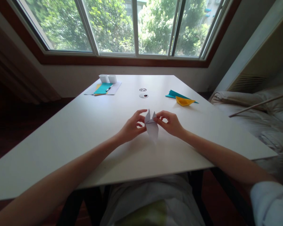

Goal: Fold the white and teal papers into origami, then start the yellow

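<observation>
Mid-fold here: my left hand [132, 127] and right hand [170, 123] both pinch the white paper model [152, 126] between them just above the table [85, 125], so next probably comes a careful, even pull on its flaps.

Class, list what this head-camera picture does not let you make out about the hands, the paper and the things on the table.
- Folded paper: its sides are covered by the left hand and right hand; the exact grip is unclear.
- Pen on the teal sheet: too small to show detail.
- Two round things: too small to identify.
- Teal paper: partly behind the yellow boat.
</observation>
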`<move>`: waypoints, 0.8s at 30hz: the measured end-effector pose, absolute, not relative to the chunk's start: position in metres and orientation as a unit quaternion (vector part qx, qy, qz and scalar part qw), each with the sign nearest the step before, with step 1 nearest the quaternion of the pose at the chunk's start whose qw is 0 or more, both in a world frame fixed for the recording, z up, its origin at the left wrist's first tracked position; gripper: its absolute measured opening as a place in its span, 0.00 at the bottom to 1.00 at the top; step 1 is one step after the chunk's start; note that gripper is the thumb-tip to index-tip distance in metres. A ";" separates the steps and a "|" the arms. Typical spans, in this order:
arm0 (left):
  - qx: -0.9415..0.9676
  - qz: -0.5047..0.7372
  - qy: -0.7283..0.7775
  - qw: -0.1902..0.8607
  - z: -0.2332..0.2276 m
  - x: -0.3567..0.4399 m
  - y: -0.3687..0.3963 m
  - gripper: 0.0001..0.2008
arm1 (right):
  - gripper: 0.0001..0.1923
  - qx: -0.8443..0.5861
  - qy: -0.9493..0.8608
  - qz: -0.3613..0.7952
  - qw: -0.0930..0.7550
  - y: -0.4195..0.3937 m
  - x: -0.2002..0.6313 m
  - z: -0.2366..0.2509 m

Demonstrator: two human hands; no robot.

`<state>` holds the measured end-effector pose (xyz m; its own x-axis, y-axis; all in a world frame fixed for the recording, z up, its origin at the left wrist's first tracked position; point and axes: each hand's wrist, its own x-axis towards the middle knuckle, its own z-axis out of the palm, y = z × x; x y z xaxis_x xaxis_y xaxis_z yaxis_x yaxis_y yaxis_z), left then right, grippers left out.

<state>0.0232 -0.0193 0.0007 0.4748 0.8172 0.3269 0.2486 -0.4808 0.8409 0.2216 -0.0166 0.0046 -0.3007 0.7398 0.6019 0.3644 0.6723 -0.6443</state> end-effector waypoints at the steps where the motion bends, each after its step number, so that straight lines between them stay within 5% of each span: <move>1: 0.776 0.385 0.342 0.363 0.000 0.023 -0.018 0.26 | 0.05 -0.349 -0.791 0.192 0.464 -0.017 0.222 0.005; 24: 0.787 0.407 0.386 0.257 0.000 0.022 -0.017 0.08 | 0.05 -0.324 -0.860 0.139 0.370 -0.010 0.229 0.001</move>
<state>0.0217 -0.0172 0.0004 0.3694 0.8172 0.4424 0.3982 -0.5694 0.7192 0.2292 -0.0101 0.0005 -0.5167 0.6599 0.5454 0.4548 0.7513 -0.4782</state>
